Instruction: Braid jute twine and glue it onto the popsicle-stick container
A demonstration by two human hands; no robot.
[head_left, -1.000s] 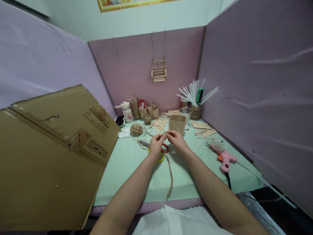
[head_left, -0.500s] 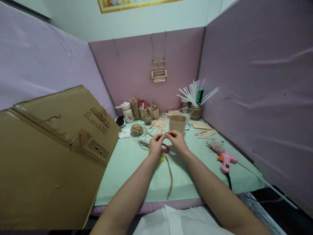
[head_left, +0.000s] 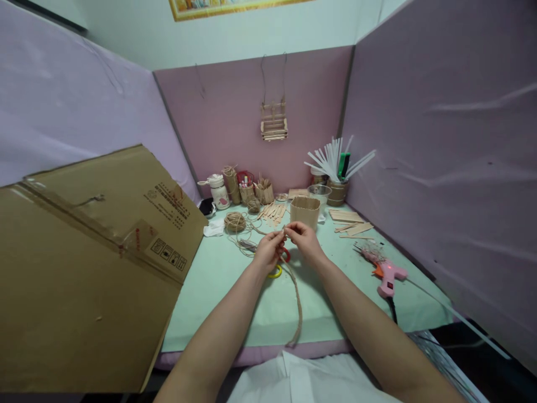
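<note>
My left hand (head_left: 269, 251) and my right hand (head_left: 305, 240) meet at their fingertips above the middle of the table, both closed in a pinch on brown twine (head_left: 299, 302). From between the hands a thicker, braided-looking length of it hangs toward the table's front edge. Under my left hand lies a pair of scissors (head_left: 276, 272) with yellow and red handles, partly hidden. Just beyond my fingers stands a cardboard-coloured cup (head_left: 305, 212) with a wavy rim. A ball of twine (head_left: 235, 222) sits to the left, loose strands trailing toward my hands.
A pink glue gun (head_left: 388, 272) with a cord lies at the right. Wooden sticks (head_left: 354, 224) lie behind it, and more sticks (head_left: 273, 212) lie at the back. A large cardboard box (head_left: 92, 268) fills the left side. A white bottle (head_left: 219, 193) and a clear cup (head_left: 319, 196) stand at the back.
My left hand has turned slightly and covers more of the scissors. The hanging end of the twine has shifted right and bows outward. My right hand stays nearly in place.
</note>
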